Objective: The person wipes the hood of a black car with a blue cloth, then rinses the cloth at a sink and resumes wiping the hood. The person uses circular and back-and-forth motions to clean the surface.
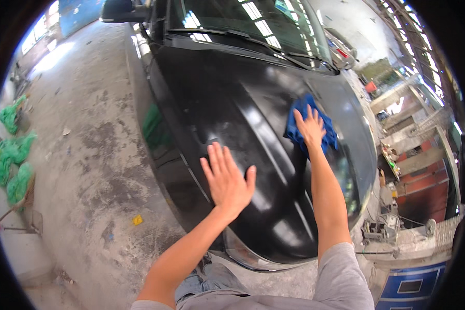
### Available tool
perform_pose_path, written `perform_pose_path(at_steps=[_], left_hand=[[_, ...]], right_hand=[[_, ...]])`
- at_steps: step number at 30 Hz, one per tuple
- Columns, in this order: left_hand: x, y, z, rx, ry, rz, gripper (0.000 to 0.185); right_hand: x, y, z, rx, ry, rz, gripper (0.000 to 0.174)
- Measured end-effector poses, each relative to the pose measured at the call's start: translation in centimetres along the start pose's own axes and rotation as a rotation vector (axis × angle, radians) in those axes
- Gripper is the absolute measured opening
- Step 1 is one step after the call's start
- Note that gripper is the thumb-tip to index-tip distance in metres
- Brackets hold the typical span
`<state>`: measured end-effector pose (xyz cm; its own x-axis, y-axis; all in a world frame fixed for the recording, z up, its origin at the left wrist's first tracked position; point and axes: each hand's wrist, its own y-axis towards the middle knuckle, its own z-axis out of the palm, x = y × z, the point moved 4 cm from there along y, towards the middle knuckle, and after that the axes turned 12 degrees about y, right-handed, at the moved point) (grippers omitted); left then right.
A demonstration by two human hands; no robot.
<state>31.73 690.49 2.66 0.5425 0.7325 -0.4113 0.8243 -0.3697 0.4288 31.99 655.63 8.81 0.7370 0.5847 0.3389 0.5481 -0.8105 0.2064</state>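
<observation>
In front of me is the black hood [213,93] of a car, with light streaks reflected along its creases. My right hand [313,126] presses a crumpled blue cloth [308,104] onto the hood's right half, its fingers spread over the fabric. My left hand [228,180] is at the hood's left front part, palm down, fingers apart, holding nothing; whether it touches the paint or hovers just above, I cannot tell. Beyond the hood are the wiper blades [232,34] and the windshield [217,15]. A headlight [244,252] shows below my left forearm.
The car's side mirror [124,11] juts out at the upper left. Green plastic bags [13,155] lie along the left wall, and a yellow scrap [137,220] is on the stained concrete floor [89,155]. To the right stand a wheeled machine [381,228] and a blue cabinet [410,285].
</observation>
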Motion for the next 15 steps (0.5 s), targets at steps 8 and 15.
perform_pose_path(at_steps=[8, 15], left_hand=[[1.2, -0.2, -0.9, -0.078, -0.477, 0.015, 0.095], [18.6, -9.8, -7.3, -0.17, -0.422, 0.092, 0.071]], right_hand=[[20.7, -13.7, 6.9, 0.059, 0.052, -0.761, 0.073], [9.9, -32.7, -0.9, 0.307, -0.007, -0.854, 0.076]])
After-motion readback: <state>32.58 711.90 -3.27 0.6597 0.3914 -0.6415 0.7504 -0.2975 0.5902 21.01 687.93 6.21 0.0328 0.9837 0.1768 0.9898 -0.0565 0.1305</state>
